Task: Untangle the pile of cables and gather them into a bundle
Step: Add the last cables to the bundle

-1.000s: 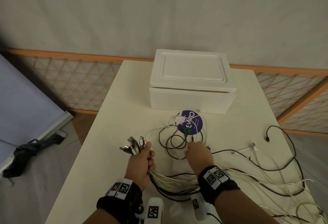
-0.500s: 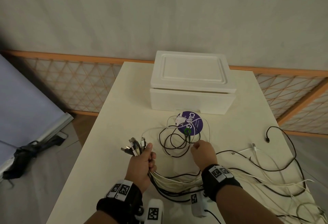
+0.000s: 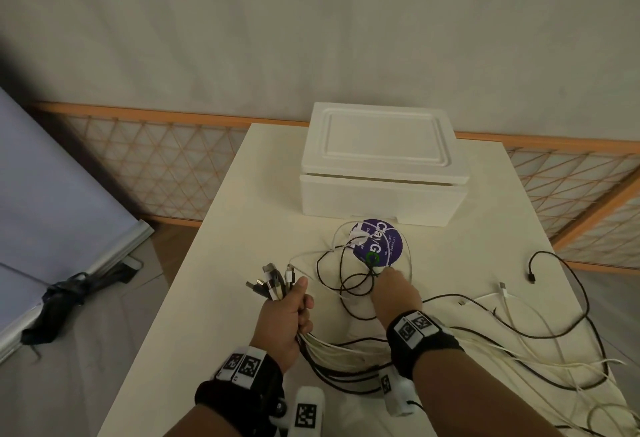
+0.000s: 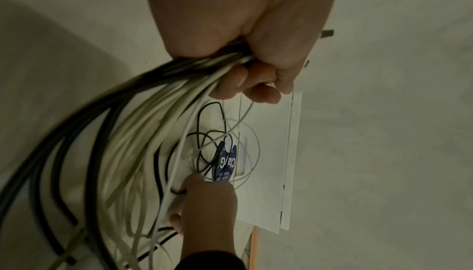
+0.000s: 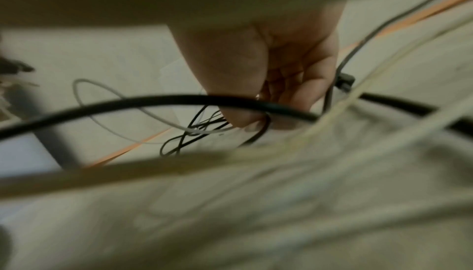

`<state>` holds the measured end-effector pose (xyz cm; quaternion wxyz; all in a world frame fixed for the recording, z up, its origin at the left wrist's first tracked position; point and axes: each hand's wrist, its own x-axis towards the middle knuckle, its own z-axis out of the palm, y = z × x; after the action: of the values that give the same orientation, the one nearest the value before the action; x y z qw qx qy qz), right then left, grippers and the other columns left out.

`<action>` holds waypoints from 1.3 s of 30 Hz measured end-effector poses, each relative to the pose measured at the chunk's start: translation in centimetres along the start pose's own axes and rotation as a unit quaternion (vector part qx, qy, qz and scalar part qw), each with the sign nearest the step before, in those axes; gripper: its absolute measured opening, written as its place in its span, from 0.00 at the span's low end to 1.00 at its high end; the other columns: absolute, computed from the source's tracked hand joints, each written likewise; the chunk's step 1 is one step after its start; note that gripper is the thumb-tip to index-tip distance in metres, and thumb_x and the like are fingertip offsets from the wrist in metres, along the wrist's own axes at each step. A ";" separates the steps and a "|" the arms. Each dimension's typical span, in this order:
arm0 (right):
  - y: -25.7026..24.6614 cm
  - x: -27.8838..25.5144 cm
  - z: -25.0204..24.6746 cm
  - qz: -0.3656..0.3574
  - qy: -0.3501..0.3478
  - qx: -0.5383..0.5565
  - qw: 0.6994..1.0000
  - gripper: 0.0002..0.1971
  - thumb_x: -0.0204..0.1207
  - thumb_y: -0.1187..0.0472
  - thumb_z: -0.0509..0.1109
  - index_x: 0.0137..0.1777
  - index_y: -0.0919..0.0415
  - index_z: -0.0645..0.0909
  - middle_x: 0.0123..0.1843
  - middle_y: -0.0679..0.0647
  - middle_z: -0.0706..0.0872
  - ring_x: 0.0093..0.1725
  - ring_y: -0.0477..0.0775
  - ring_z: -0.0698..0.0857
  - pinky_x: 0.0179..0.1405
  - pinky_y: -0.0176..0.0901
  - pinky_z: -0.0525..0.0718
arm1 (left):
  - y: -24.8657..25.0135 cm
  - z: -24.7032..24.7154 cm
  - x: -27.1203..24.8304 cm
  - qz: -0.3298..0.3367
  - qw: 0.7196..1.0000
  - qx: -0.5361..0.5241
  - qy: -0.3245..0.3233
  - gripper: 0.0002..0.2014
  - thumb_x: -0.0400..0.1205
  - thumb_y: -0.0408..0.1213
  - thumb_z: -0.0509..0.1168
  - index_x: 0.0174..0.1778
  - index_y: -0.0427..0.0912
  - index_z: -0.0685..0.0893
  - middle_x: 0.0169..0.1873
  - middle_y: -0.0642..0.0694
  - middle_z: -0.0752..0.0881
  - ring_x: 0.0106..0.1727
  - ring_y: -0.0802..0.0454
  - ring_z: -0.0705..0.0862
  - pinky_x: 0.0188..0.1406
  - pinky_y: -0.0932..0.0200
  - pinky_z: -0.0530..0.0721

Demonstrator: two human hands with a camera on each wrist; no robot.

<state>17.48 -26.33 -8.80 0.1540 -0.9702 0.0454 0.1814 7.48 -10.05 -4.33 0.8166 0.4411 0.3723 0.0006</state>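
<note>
Left hand [image 3: 287, 319] fists the gathered cable bundle [image 3: 277, 284]; right hand [image 3: 393, 293] pinches the black cable tangle [image 3: 349, 274]. Right-side loose cables [image 3: 540, 336] remain ungathered.

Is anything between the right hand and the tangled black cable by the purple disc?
Nothing visible does. The right hand is already at the thin black cable, fingertips in its loops beside the purple disc. Whether it has a grip on a strand, I cannot tell.

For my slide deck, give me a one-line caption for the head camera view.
Left hand grips gathered cables while right hand reaches into tangled loops on the table.
</note>
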 end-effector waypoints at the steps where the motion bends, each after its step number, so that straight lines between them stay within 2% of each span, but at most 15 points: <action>1: 0.3 0.1 -0.1 -0.006 -0.001 -0.013 1.000 0.14 0.83 0.62 0.53 0.63 0.62 0.74 0.62 0.56 0.81 0.61 0.58 0.83 0.59 0.48 0.80 | 0.1 -0.1 -0.1 0.001 1.000 0.001 -0.003 0.16 0.82 0.38 0.67 0.28 0.42 0.74 0.22 0.47 0.77 0.17 0.57 0.64 0.13 0.65 0.64; 4: 1.1 -0.2 -0.8 -0.006 -0.018 -0.024 1.000 0.13 0.82 0.61 0.54 0.60 0.62 0.77 0.61 0.57 0.81 0.61 0.59 0.82 0.58 0.48 0.80 | 0.2 -0.2 -0.3 0.000 1.000 -0.002 -0.012 0.16 0.82 0.39 0.68 0.28 0.42 0.75 0.23 0.47 0.77 0.17 0.57 0.64 0.14 0.65 0.64; 7: 0.8 -0.7 -2.2 -0.030 -0.022 0.017 0.999 0.12 0.82 0.60 0.56 0.59 0.63 0.76 0.56 0.59 0.83 0.57 0.61 0.83 0.48 0.47 0.79 | 0.6 0.1 -0.7 -0.001 0.999 -0.003 -0.033 0.17 0.82 0.39 0.67 0.27 0.41 0.73 0.25 0.45 0.78 0.17 0.57 0.64 0.14 0.65 0.64; 11: -0.6 -3.0 -6.1 -0.122 0.069 0.110 0.984 0.05 0.81 0.58 0.60 0.53 0.58 0.74 0.41 0.53 0.84 0.44 0.61 0.84 0.43 0.50 0.82 | 1.6 0.7 -1.4 0.000 0.998 0.007 -0.063 0.18 0.82 0.41 0.65 0.26 0.38 0.76 0.34 0.39 0.89 0.16 0.58 0.64 0.14 0.65 0.66; 14: -2.0 -5.6 -8.6 -0.226 0.166 0.102 0.954 0.08 0.82 0.55 0.62 0.58 0.52 0.76 0.39 0.48 0.87 0.41 0.56 0.86 0.52 0.47 0.75 | 2.3 1.6 -2.0 0.009 0.996 0.003 -0.092 0.17 0.81 0.43 0.65 0.28 0.37 0.84 0.43 0.35 0.91 0.17 0.59 0.64 0.15 0.66 0.67; 16: -2.9 -6.8 -9.2 -0.262 0.173 0.123 0.942 0.08 0.81 0.53 0.64 0.58 0.51 0.78 0.40 0.43 0.85 0.40 0.51 0.86 0.57 0.45 0.69 | 2.7 2.4 -2.5 0.023 0.993 -0.005 -0.113 0.14 0.78 0.44 0.67 0.35 0.37 0.88 0.47 0.36 0.91 0.17 0.59 0.64 0.15 0.67 0.66; 18: -3.5 -7.7 -9.0 -0.290 0.172 0.124 0.933 0.11 0.80 0.50 0.63 0.56 0.52 0.81 0.43 0.40 0.86 0.39 0.48 0.86 0.57 0.46 0.71 | 3.0 3.0 -3.1 0.045 0.990 -0.002 -0.134 0.15 0.75 0.45 0.68 0.44 0.35 0.88 0.49 0.39 0.91 0.18 0.59 0.64 0.16 0.67 0.65; 21: -4.0 -8.9 -8.3 -0.347 0.168 0.132 0.913 0.14 0.77 0.47 0.59 0.52 0.51 0.83 0.41 0.42 0.90 0.38 0.46 0.88 0.60 0.51 0.74 | 2.9 3.4 -3.8 0.066 0.987 -0.008 -0.149 0.15 0.73 0.44 0.70 0.47 0.35 0.86 0.40 0.42 0.88 0.19 0.59 0.64 0.17 0.66 0.64; 24: -4.1 -9.6 -7.9 -0.385 0.145 0.100 0.906 0.19 0.77 0.42 0.51 0.53 0.44 0.82 0.43 0.40 0.90 0.44 0.41 0.87 0.75 0.51 0.57 | 2.5 3.2 -4.0 0.070 0.987 -0.022 -0.145 0.09 0.68 0.39 0.73 0.37 0.39 0.82 0.27 0.44 0.71 0.18 0.59 0.64 0.16 0.65 0.65; 27: -3.9 -10.5 -7.6 -0.382 0.132 0.076 0.911 0.12 0.77 0.45 0.58 0.52 0.46 0.81 0.40 0.42 0.89 0.43 0.42 0.87 0.77 0.51 0.54 | 2.0 2.8 -3.9 0.067 0.988 -0.024 -0.140 0.07 0.69 0.39 0.71 0.35 0.39 0.83 0.25 0.45 0.73 0.21 0.57 0.67 0.19 0.64 0.67; 30: -3.8 -11.4 -7.7 -0.385 0.115 0.029 0.915 0.15 0.73 0.45 0.56 0.55 0.49 0.75 0.33 0.47 0.88 0.39 0.46 0.87 0.75 0.49 0.60 | 1.8 2.6 -3.9 0.039 0.986 -0.082 -0.138 0.12 0.76 0.44 0.67 0.37 0.37 0.84 0.28 0.42 0.80 0.27 0.51 0.78 0.25 0.61 0.80; 32: -2.8 -10.4 -8.9 -0.331 0.111 -0.003 0.937 0.11 0.72 0.52 0.61 0.55 0.48 0.71 0.32 0.48 0.86 0.38 0.48 0.84 0.74 0.48 0.59 | 2.3 2.2 -3.7 0.038 0.977 -0.168 -0.123 0.15 0.76 0.46 0.64 0.29 0.39 0.82 0.31 0.44 0.85 0.30 0.51 0.84 0.31 0.59 0.87; 34: -0.9 -8.8 -10.3 -0.258 0.149 -0.032 0.954 0.07 0.74 0.56 0.63 0.51 0.47 0.71 0.33 0.48 0.85 0.38 0.49 0.84 0.75 0.52 0.58 | 3.2 1.1 -3.6 0.047 0.960 -0.245 -0.125 0.20 0.79 0.46 0.61 0.22 0.42 0.78 0.26 0.46 0.84 0.31 0.50 0.86 0.41 0.52 0.91; 36: 0.8 -7.1 -11.2 -0.208 0.218 -0.080 0.950 0.02 0.73 0.56 0.66 0.44 0.49 0.76 0.31 0.49 0.85 0.37 0.52 0.86 0.72 0.59 0.64 | 3.8 -0.1 -3.6 0.061 0.957 -0.245 -0.141 0.25 0.85 0.47 0.56 0.19 0.46 0.71 0.17 0.51 0.71 0.23 0.53 0.78 0.43 0.51 0.90; 39: 1.7 -5.4 -11.2 -0.214 0.269 -0.074 0.936 0.01 0.67 0.58 0.72 0.37 0.52 0.82 0.31 0.49 0.85 0.32 0.56 0.84 0.47 0.52 0.77 | 3.8 -1.3 -3.8 0.060 0.966 -0.202 -0.152 0.24 0.85 0.46 0.56 0.20 0.48 0.66 0.15 0.53 0.62 0.17 0.56 0.64 0.31 0.59 0.80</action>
<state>16.04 -31.31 2.62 0.0984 -0.9783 -0.1367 -0.1209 5.19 -8.06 0.24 0.9342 0.2836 0.2087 0.0579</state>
